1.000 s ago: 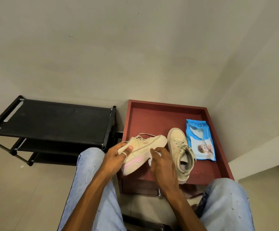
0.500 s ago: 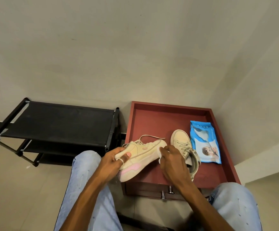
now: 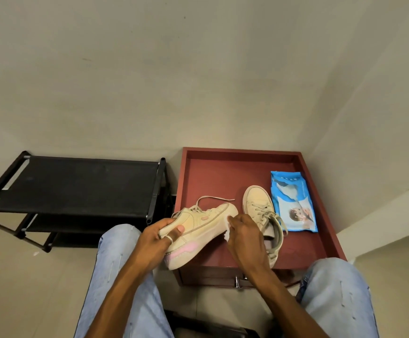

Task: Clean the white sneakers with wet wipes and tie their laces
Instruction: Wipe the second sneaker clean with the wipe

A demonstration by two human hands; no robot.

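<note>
Left hand [image 3: 153,242] gripping sneaker [image 3: 198,230] at heel end, thumb pressing on side, fingers wrapping underneath; shoe tilting on side over counter's [image 3: 223,172] front-left corner. Right hand [image 3: 245,237] pinching white wipe [image 3: 226,234] closed between fingers, pressing it against sneaker's toe end. Second sneaker [image 3: 259,211] lying on counter just right of hand, toe pointing toward far edge. Wipe pack [image 3: 292,203] lying flat near right edge.

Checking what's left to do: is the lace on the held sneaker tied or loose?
Loose. The lace trails free across the red table from the sneaker that the left hand holds.
</note>
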